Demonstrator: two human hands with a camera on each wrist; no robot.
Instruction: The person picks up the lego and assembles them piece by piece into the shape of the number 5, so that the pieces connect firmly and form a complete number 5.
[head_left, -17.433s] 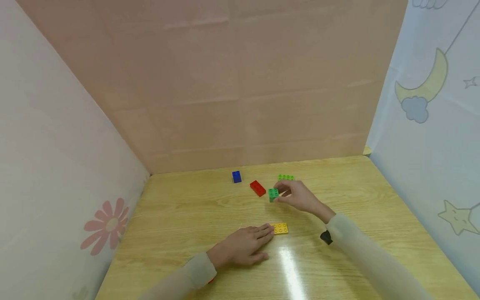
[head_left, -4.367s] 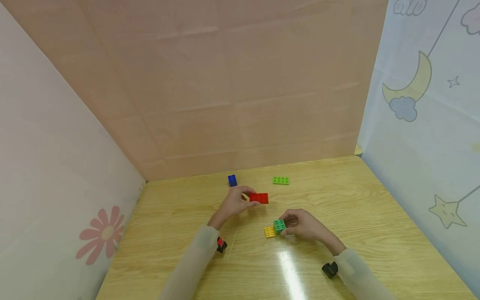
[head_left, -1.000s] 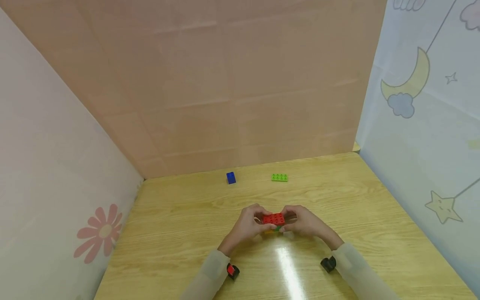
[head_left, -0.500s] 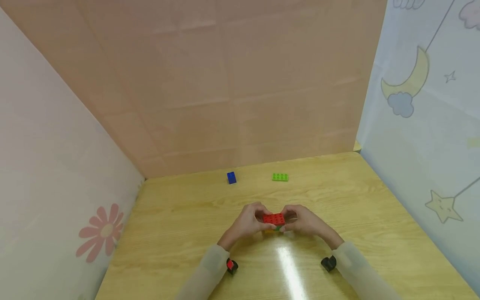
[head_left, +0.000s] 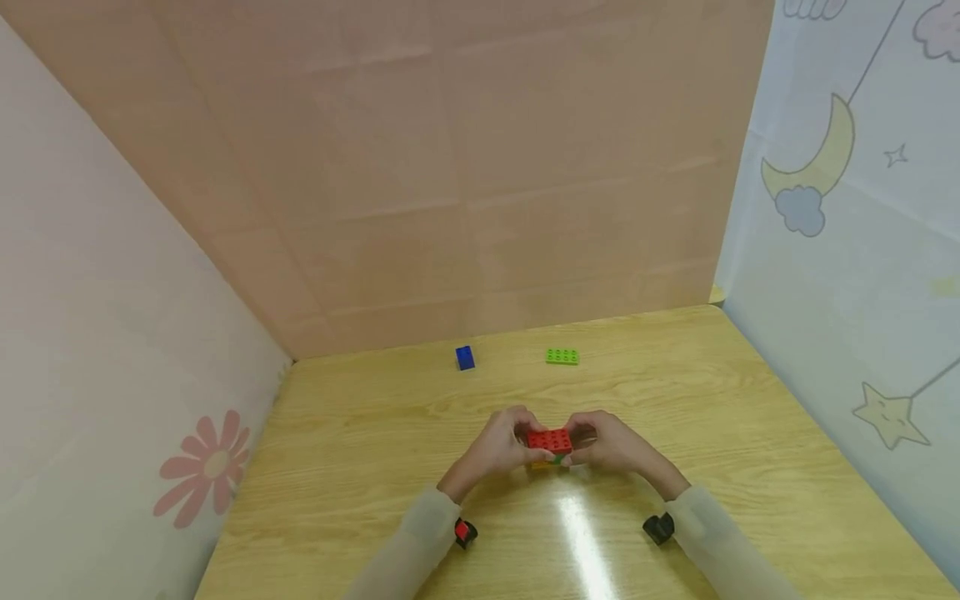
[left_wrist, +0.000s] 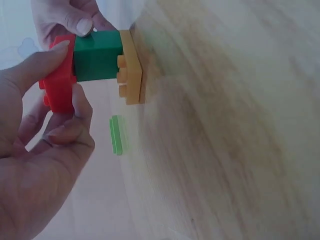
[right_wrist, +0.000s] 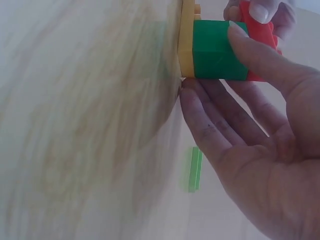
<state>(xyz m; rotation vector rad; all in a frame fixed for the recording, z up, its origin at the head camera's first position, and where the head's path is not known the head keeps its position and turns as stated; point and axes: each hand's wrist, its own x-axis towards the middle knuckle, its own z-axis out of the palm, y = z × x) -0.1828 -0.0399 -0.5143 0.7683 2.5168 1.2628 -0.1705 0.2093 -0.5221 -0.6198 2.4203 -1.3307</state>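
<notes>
A small stack of toy building bricks stands on the table between both hands in the head view. At its bottom is a yellow plate brick (left_wrist: 132,75), with a tall green brick (right_wrist: 216,50) on its right part. On top lies a red brick (head_left: 550,440), whose left end juts out past the green one. The left hand (head_left: 498,446) pinches that jutting end between thumb and fingers. From the other side the right hand (head_left: 611,443) grips the green brick, its thumb on the front face near the red brick and its fingers behind.
Toward the back of the wooden table (head_left: 360,417) lie a blue brick (head_left: 465,358) and a light green plate brick (head_left: 562,357). A tan wall (head_left: 480,208) rises behind, with pale printed walls at both sides. Black wrist cameras sit under both sleeves.
Earlier the right hand brought the green brick onto the yellow plate. The left hand then carried the red brick from the back onto the green one. Over the last second both hands hardly move.
</notes>
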